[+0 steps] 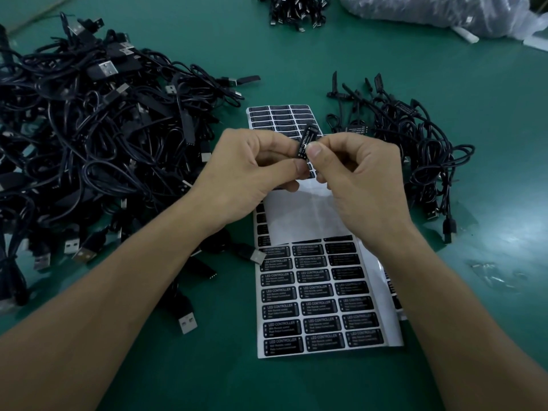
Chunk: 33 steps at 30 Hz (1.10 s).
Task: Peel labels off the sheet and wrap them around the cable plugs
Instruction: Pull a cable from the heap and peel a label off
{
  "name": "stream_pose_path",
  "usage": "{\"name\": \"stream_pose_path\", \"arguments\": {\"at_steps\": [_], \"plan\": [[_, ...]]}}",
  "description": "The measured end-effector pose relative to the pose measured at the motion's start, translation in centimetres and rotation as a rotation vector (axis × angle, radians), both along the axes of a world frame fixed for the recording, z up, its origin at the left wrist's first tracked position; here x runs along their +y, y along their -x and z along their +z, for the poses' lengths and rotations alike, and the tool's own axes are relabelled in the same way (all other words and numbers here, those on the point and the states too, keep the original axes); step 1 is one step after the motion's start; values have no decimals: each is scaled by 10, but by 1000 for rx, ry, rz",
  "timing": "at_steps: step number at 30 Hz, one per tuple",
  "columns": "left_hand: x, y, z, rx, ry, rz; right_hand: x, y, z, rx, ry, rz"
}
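At the centre of the frame, 2 bare hands meet over a green table (296, 69) and close on 1 small black cable plug (311, 132). It is held tilted above the label sheet (320, 295). The left hand (252, 167) pinches the plug's lower end between thumb and curled forefinger. The right hand (361, 179) grips it from the other side, its thumb pressed against a black label (304, 143) on the plug's face, printed "LED CONTROLLER" in white. How far the label goes round the plug cannot be told.

The sheet runs from the middle of the frame down to its lower centre, flat on the table beneath the hands. Its lower part carries 3 columns of black labels; under the wrists lies a bare white patch of backing (308, 218), and more labels show just above the hands.

A large tangle of black USB cables (89, 129) fills the left of the frame, with a loose USB connector (255, 256) touching the sheet's left edge. A smaller heap of cables (415, 149) sits right of centre, and 1 labelled plug (360, 130) lies at its near edge. A further bundle of cables (296, 10) lies at top centre, beside a clear plastic bag (444, 13) at upper right.
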State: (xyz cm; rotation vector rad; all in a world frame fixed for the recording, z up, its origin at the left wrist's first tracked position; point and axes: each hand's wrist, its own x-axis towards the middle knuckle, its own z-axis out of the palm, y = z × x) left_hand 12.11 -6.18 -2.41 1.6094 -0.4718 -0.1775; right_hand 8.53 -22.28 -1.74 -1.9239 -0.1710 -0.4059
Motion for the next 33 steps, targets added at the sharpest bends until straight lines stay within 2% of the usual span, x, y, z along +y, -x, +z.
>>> {"name": "stream_pose_path", "arguments": {"at_steps": [33], "plan": [[1, 1, 0, -13, 7, 7, -1, 0, 2, 19, -5, -4]]}}
